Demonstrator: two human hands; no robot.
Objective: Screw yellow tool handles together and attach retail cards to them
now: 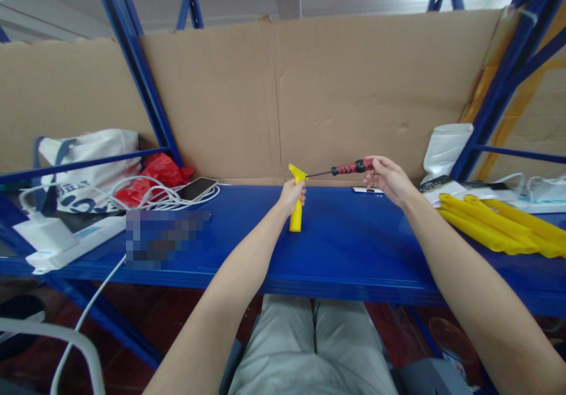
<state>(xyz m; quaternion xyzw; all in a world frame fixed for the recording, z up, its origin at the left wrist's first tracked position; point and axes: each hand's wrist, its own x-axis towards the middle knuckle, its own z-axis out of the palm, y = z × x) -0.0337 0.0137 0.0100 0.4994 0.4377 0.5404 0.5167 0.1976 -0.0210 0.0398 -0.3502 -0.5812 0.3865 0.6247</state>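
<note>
My left hand (292, 196) is wrapped round a yellow plastic handle (296, 221) with a flared, angled top, held upright over the blue shelf. In my right hand (389, 178) is a screwdriver (351, 167) with a red and black grip, its fingers closed on the grip's rear end. The screwdriver lies nearly level, and its dark shaft points left. Its tip meets the side of the handle's flared top; whether it sits in a screw is too small to tell.
Several yellow plastic pieces (495, 224) lie at the right on the blue shelf (354, 253). A phone (198, 189), white cables, a red bag (161, 174) and a power strip (79, 244) occupy the left. Cardboard (354, 88) stands behind, between blue posts.
</note>
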